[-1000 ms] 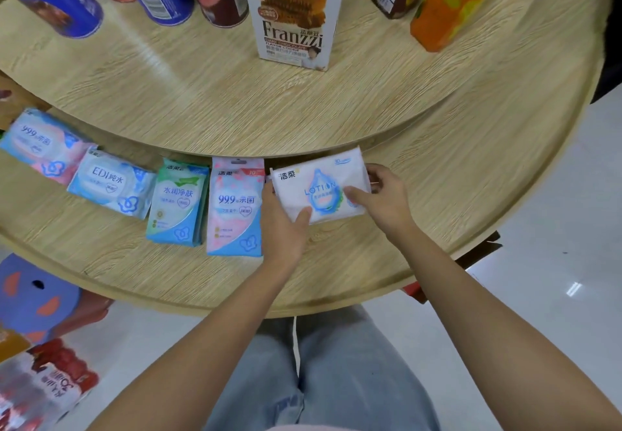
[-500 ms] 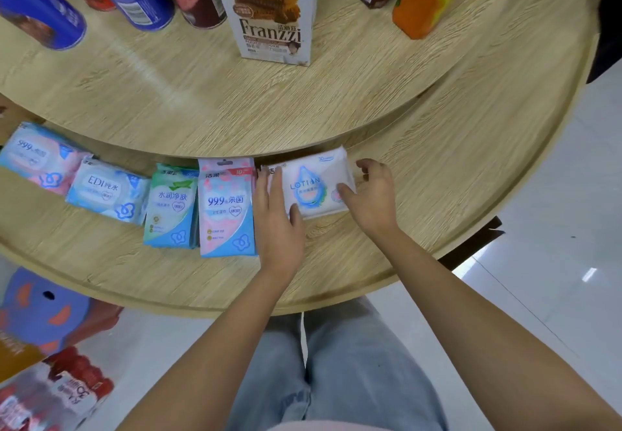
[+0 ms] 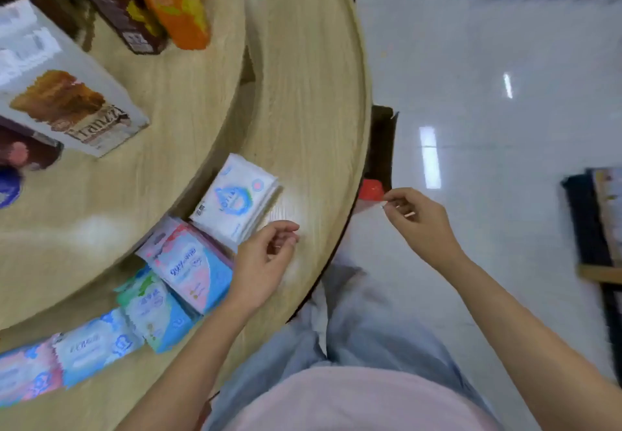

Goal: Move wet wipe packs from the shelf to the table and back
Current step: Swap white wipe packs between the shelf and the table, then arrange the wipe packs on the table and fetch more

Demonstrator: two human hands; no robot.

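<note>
Pale wood shelf (image 3: 313, 111) carries the white pack (image 3: 235, 198) flat at the end of the row (image 3: 151, 302), seemingly put back to finish the line. Left hand (image 3: 266, 262) hovers just beside that pack, right hand (image 3: 420, 218) well apart from it over the floor (image 3: 471, 60); each grip slack, holding nothing.

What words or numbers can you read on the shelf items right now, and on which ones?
"Franzzi": on the white cardboard biscuit box, rotated, barely legible.
Blurred, unreadable: print on the white wet wipe pack with blue drop.
Blurred, unreadable: print on the pink and blue wet wipe pack.
Everything else is blurred too.
</note>
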